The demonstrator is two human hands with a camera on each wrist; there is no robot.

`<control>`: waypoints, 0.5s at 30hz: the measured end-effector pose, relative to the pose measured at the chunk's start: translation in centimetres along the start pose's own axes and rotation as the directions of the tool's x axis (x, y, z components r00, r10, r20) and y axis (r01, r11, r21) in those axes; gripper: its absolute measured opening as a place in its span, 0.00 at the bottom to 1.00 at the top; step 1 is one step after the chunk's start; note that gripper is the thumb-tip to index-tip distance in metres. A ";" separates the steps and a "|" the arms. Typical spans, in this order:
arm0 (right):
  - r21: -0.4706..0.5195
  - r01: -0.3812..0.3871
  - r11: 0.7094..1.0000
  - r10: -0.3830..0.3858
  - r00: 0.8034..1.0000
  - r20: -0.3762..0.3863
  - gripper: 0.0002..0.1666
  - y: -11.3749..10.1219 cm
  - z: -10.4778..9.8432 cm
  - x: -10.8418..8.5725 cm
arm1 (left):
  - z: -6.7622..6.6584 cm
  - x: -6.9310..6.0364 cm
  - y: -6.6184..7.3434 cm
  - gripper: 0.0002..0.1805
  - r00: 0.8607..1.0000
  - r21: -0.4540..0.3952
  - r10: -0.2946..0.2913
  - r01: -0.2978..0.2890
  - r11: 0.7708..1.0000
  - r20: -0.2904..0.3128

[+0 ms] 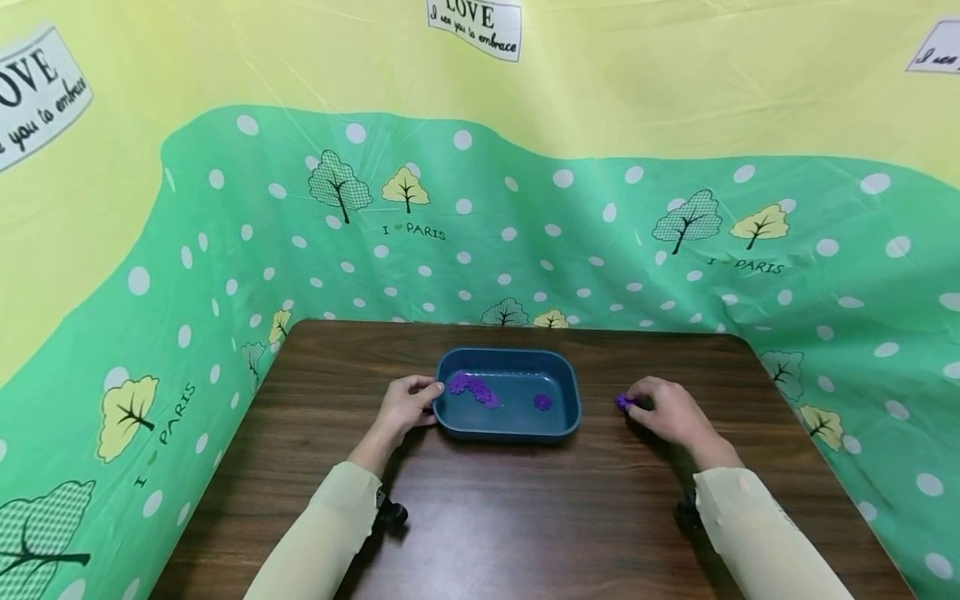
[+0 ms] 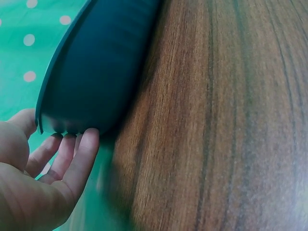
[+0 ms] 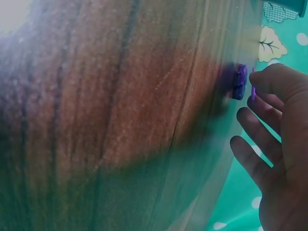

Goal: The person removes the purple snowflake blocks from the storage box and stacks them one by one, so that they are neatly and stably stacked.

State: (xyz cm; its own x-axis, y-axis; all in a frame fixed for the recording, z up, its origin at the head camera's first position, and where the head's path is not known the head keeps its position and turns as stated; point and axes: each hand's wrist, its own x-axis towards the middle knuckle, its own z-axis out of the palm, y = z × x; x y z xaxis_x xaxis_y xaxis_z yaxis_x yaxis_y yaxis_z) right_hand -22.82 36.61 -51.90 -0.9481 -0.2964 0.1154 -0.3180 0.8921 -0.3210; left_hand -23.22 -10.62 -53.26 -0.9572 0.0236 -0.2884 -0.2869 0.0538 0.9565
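A dark blue rectangular tray [image 1: 505,435] stands on the table with several purple notched discs [image 1: 474,388] inside. One more purple disc [image 1: 543,402] lies apart near the tray's right side. My left hand [image 1: 408,407] holds the tray's left end, thumb at the rim and fingers against the outer wall [image 2: 89,72]. To the right of the tray, my right hand [image 1: 670,411] pinches a thin purple disc [image 3: 253,85] between thumb and forefinger, seen edge-on in the right wrist view. Just beside it, a small purple stack [image 3: 239,82] sits on the table; its other fingers are spread.
The brown wood-grain table [image 1: 480,517] reaches back to a green and yellow printed cloth [image 1: 480,217] hanging behind and at both sides. Dark wrist devices [image 1: 392,512] sit at the sleeve cuffs.
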 end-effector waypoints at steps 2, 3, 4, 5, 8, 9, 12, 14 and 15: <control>0.004 0.003 1.000 -0.003 1.000 -0.007 0.10 0.0 0.1 0.0 | 0.0 0.0 0.0 0.22 1.000 0.004 -0.001 0.001 1.000 0.002; 0.006 0.005 1.000 -0.005 1.000 -0.010 0.09 0.0 0.1 0.0 | 0.0 0.0 0.0 0.22 1.000 0.005 -0.001 0.001 1.000 0.001; 0.008 0.005 1.000 -0.005 1.000 -0.014 0.09 0.1 0.2 0.1 | 0.0 0.0 -0.1 0.22 1.000 0.006 -0.001 0.001 1.000 0.001; 0.011 0.007 1.000 -0.007 1.000 -0.018 0.09 0.1 0.2 0.1 | 0.0 0.0 -0.1 0.22 1.000 0.006 -0.003 0.003 1.000 0.001; 0.014 0.009 1.000 -0.008 0.999 -0.031 0.09 0.2 0.4 0.1 | -0.1 0.1 -0.1 0.22 1.000 0.004 -0.007 0.007 1.000 0.002; 0.015 0.009 1.000 -0.008 0.999 -0.033 0.09 0.2 0.5 0.0 | -0.1 0.0 -0.1 0.22 1.000 0.004 -0.006 0.006 1.000 0.003; 0.015 0.008 1.000 -0.008 0.999 -0.039 0.09 0.2 0.7 0.0 | 0.0 0.1 -0.1 0.22 1.000 0.002 -0.011 0.011 1.000 0.003; 0.014 0.008 1.000 -0.007 0.999 -0.040 0.09 0.2 0.7 0.0 | -0.1 0.1 -0.1 0.22 1.000 0.003 -0.010 0.010 1.000 0.003; 0.014 0.011 1.000 -0.011 0.999 -0.038 0.09 0.3 0.7 0.0 | -0.1 0.1 -0.1 0.22 1.000 0.002 -0.012 0.012 1.000 0.003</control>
State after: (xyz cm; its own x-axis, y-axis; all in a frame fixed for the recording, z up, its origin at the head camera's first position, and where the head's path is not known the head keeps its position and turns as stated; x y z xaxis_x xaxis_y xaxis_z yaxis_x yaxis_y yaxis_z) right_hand -22.95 36.60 -52.66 -0.9437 -0.2926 0.1544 -0.3286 0.8839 -0.3328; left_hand -23.28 -10.69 -53.40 -0.9537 0.0261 -0.2996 -0.2979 0.0561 0.9530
